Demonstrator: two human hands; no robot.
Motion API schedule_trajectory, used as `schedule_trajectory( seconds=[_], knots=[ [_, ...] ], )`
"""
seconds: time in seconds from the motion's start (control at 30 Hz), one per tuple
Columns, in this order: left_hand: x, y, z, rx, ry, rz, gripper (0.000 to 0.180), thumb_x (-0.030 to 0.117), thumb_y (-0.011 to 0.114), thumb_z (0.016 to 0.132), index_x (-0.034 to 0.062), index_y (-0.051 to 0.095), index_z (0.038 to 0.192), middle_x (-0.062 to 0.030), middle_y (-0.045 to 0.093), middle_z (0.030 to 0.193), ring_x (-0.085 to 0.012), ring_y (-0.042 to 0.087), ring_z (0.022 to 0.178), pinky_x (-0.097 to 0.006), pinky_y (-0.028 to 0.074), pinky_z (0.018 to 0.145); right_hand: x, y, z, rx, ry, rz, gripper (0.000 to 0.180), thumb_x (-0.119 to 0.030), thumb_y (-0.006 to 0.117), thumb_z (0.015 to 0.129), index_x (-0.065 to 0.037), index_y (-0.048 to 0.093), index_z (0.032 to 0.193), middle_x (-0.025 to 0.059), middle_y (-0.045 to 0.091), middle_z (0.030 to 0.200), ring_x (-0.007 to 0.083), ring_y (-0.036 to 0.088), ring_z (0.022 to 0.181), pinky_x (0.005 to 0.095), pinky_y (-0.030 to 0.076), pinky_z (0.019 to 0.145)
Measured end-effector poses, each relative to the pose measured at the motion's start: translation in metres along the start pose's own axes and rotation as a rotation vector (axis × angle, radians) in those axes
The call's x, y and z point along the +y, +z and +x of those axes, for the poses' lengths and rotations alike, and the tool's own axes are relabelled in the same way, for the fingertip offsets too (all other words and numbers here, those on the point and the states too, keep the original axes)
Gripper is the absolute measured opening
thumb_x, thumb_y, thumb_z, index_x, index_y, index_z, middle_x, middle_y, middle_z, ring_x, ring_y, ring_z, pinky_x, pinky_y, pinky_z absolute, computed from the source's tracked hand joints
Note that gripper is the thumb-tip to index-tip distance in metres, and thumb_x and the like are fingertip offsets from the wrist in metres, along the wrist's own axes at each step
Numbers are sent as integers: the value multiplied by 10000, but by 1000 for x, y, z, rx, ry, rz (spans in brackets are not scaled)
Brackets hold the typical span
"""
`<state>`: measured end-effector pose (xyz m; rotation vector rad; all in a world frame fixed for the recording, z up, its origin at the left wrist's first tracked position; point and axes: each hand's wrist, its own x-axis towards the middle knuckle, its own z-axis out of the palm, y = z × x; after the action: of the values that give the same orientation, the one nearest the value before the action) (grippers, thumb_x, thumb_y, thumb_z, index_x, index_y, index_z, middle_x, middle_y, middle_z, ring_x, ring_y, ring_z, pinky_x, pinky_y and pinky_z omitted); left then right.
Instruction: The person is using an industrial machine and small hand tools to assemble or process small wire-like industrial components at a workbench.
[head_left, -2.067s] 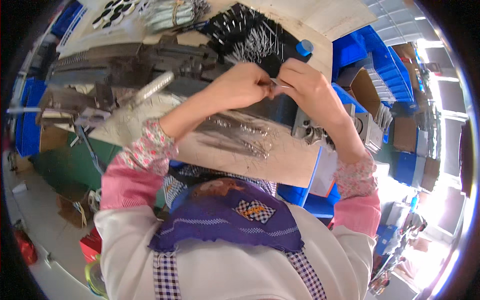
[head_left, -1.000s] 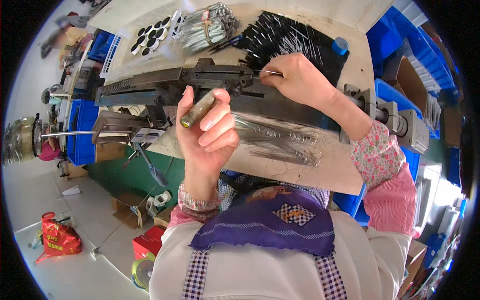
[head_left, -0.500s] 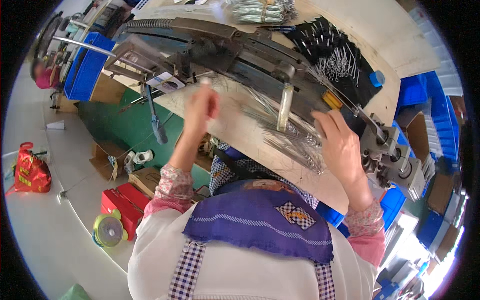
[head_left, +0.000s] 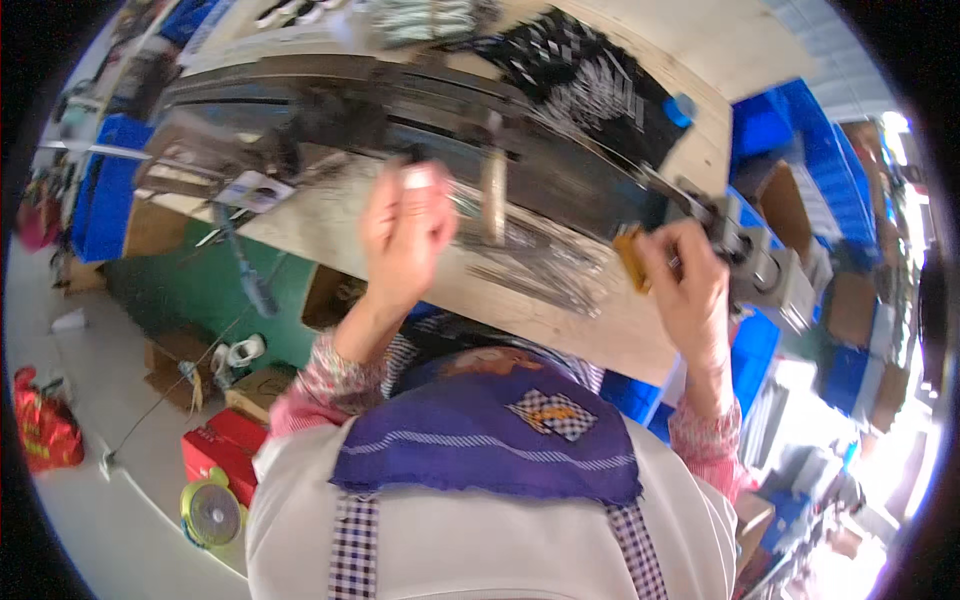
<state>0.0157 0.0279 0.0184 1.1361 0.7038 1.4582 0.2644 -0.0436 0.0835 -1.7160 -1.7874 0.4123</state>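
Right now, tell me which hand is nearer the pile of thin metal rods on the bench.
Left. The left hand hovers at the pile of thin metal rods; the right hand sits off its right end, gripping a small amber piece.

My picture is bright, like daylight. The strongest light is at the right edge, where things wash out to white. The whole view looks smeared, as if the camera shook. My left hand and right hand are soft and fuzzy. The thin metal rods on the worktop run together into grey streaks. Straight edges bend near the rim, and the corners are black.
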Motion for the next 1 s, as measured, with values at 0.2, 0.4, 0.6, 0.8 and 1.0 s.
schedule_trajectory(
  seconds=[0.2, 0.4, 0.6, 0.8, 1.0],
  knots=[
    [-37, 100, 36, -547, -780, -303, 252, 262, 482, 991, 59, 525, 847, 56, 345, 586, -49, 303, 442, -211, 206, 404, 18, -37, 20, 248, 137, 152, 154, -141, 659, 861, -5, 597, 898, 144, 644, 754, 183, 629, 651, 283, 474, 618],
    [-43, 91, 37, -152, -734, -240, 248, 266, 494, 987, 69, 527, 841, 60, 345, 586, -55, 301, 446, -228, 222, 418, 16, -38, 48, 294, 92, 134, 139, -107, 621, 863, -12, 611, 964, 153, 665, 827, 235, 671, 762, 315, 500, 709],
    [-43, 93, 36, 6, -593, -210, 249, 265, 488, 993, 63, 550, 862, 46, 387, 584, -58, 298, 454, -223, 229, 428, 32, 30, 127, -249, -250, -69, 206, -65, 595, 822, -11, 643, 1015, 191, 661, 944, 341, 639, 904, 395, 509, 756],
    [-38, 90, 28, 28, -646, -213, 247, 256, 495, 989, 67, 563, 845, 32, 397, 557, -64, 293, 442, -231, 227, 422, 22, 22, 122, -472, -60, 289, 237, -79, 579, 871, 67, 621, 1053, 156, 680, 861, 220, 678, 738, 317, 544, 647],
    [-46, 86, 34, -10, -587, -287, 320, 310, 484, 989, 68, 562, 794, 11, 455, 540, -79, 358, 408, -239, 278, 385, 22, 6, 140, -583, 138, 521, 281, -110, 595, 893, 51, 612, 1122, 112, 665, 814, 162, 657, 692, 268, 547, 614]
  ],
)
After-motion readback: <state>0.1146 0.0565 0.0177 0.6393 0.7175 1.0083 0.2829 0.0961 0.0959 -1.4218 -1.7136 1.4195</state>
